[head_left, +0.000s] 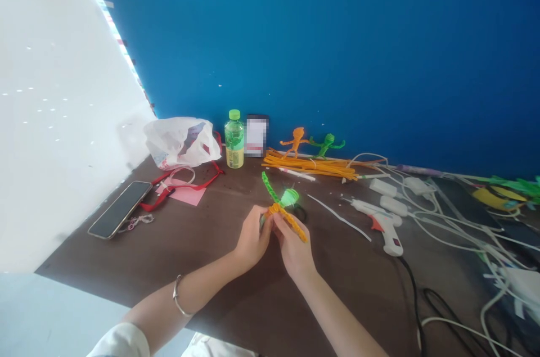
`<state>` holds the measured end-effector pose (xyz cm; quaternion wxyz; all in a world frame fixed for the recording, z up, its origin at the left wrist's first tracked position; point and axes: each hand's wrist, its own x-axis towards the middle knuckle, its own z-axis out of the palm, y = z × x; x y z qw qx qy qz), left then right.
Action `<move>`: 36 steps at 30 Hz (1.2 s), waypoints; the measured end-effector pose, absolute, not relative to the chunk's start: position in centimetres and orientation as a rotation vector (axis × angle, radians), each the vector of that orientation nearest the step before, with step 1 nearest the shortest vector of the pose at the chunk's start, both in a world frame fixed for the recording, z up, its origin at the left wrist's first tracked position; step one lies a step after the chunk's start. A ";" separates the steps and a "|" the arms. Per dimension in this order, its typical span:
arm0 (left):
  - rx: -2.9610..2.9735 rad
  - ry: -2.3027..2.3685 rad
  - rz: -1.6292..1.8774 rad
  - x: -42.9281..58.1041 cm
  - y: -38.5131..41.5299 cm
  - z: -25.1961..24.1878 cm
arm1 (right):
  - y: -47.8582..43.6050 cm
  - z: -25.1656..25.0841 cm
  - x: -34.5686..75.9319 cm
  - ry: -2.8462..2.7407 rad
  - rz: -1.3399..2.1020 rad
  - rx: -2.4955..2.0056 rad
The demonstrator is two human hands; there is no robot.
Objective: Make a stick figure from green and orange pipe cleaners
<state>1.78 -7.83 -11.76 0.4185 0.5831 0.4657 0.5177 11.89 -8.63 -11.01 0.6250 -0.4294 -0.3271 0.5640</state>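
My left hand (253,236), with a metal bangle (178,296) on the wrist, and my right hand (294,250) together hold a twisted pipe-cleaner figure (280,205) above the dark brown table (257,284). The figure has a bright green arm or leg and a rounded green part pointing away from me. Its orange twisted length (291,223) runs down to the right, and my fingers pinch it near the middle. My fingers hide part of the figure where they meet.
A finished orange figure (296,141) and green figure (327,144) stand by the blue wall, behind loose orange pipe cleaners (312,167). A white glue gun (379,225) and tangled white cables (447,227) lie right. A bottle (234,140), plastic bag (181,142) and phone (119,209) lie left.
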 end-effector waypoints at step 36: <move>0.828 0.620 0.996 0.6 -5.8 -11.1 | -7.7 -9.2 14.0 -1.033 1.490 -0.976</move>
